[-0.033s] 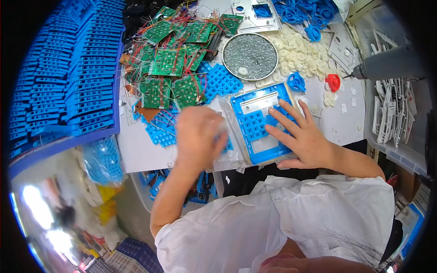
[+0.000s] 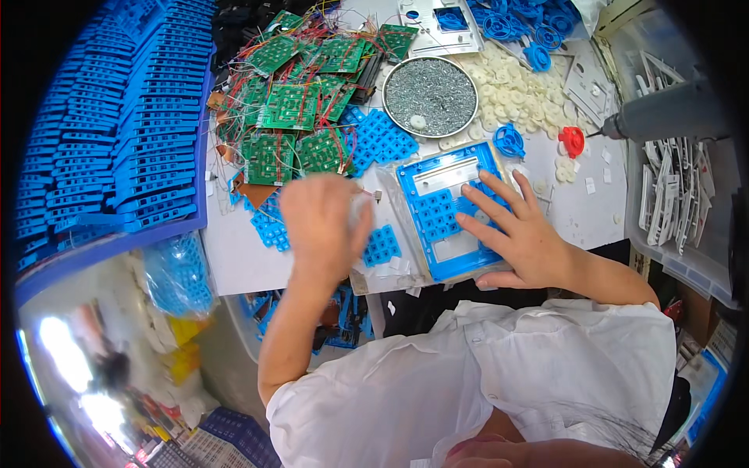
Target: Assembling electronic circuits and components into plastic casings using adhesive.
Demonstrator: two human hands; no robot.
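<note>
A blue plastic housing [image 2: 437, 175], with a long window near its far end and a blue keypad [image 2: 438, 214] set in it, lies in front of me. My right hand [image 2: 519, 238] rests on its right side, fingers spread and open. To the left of the housing, my left hand [image 2: 321, 226] hovers over the table, smeared by motion. Its fingers look curled, and I cannot make out whether anything is between them. Just under and beside it lie loose blue keypads [image 2: 381, 246]. Beyond it are green circuit boards [image 2: 269, 158] with thin wires.
A round tray of small screws [image 2: 429, 93] stands beyond the housing, beside a heap of off-white discs [image 2: 507, 90]. A power screwdriver [image 2: 663, 113] juts in from the right above a clear bin [image 2: 655, 234]. Blue housings are stacked in a purple-edged crate [image 2: 199, 156] at left.
My left hand has moved a little to the left, away from the housing, uncovering more of a loose blue keypad. My right hand and the housing have stayed put.
</note>
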